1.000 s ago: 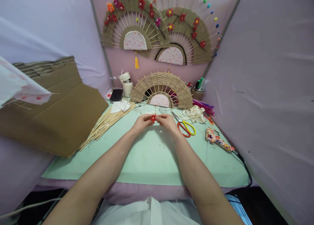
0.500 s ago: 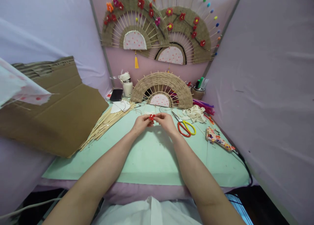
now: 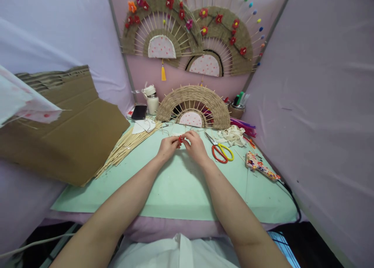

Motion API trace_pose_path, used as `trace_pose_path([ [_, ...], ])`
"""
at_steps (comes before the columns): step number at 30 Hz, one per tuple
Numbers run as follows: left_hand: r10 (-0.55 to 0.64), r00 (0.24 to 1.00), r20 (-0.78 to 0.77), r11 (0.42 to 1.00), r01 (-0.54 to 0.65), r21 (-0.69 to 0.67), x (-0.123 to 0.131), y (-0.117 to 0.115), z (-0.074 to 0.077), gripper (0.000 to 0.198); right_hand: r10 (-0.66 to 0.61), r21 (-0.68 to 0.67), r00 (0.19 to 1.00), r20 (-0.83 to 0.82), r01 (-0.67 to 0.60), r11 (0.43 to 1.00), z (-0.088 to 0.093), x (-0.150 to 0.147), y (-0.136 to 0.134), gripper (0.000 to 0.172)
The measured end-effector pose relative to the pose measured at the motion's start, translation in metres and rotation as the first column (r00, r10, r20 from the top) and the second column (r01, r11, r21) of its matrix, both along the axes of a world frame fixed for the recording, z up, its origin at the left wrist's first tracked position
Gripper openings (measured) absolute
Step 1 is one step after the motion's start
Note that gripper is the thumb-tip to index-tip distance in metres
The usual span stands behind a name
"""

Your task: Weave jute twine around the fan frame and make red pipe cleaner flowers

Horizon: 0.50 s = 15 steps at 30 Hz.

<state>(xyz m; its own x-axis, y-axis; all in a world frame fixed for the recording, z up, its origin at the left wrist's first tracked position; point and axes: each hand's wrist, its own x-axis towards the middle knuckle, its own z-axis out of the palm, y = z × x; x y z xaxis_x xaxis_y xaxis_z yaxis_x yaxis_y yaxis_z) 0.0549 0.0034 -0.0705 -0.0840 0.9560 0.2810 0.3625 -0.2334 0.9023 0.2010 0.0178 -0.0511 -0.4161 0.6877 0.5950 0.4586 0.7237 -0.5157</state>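
Note:
A small red flower (image 3: 180,139) is pinched between my two hands above the middle of the pale green tabletop (image 3: 178,190). My left hand (image 3: 168,147) has its fingers closed on the flower's left side. My right hand (image 3: 194,145) grips it from the right with thumb and forefinger, and its fingers partly cover the petals. Just behind the hands stands a woven half-round fan (image 3: 193,94) with thin sticks and a dotted white centre. Scissors (image 3: 220,152) with one red and one yellow handle lie right of my right hand.
Left are a bundle of thin sticks (image 3: 125,147), a large cardboard sheet (image 3: 58,139), a phone (image 3: 139,112) and a white bottle (image 3: 152,102). On the right lie cream fabric strips (image 3: 232,135), a patterned glue gun (image 3: 261,166) with a cord, and purple stems (image 3: 244,127).
My right hand's fingers have rolled up and over the red flower. The flower has turned, so less of its face shows. My left hand stays nearly still.

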Motion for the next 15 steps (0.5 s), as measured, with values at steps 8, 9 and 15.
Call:
trace_pose_path([
  [8,0.015,0.976,0.215,1.0,-0.013,-0.01,0.003,0.0,0.002,0.016,-0.006,0.087,1.0,-0.012,0.007,0.996,-0.002,0.001,0.005,0.014],
  [9,0.007,0.969,0.246,1.0,-0.007,-0.003,0.004,0.001,0.002,0.015,-0.005,0.094,1.0,-0.01,0.006,0.996,-0.002,0.002,0.005,0.015],
  [15,-0.018,0.874,0.486,0.999,0.039,-0.032,0.011,0.003,-0.003,0.018,-0.003,0.119,1.0,-0.001,0.003,0.993,0.003,0.003,0.002,0.016],
])
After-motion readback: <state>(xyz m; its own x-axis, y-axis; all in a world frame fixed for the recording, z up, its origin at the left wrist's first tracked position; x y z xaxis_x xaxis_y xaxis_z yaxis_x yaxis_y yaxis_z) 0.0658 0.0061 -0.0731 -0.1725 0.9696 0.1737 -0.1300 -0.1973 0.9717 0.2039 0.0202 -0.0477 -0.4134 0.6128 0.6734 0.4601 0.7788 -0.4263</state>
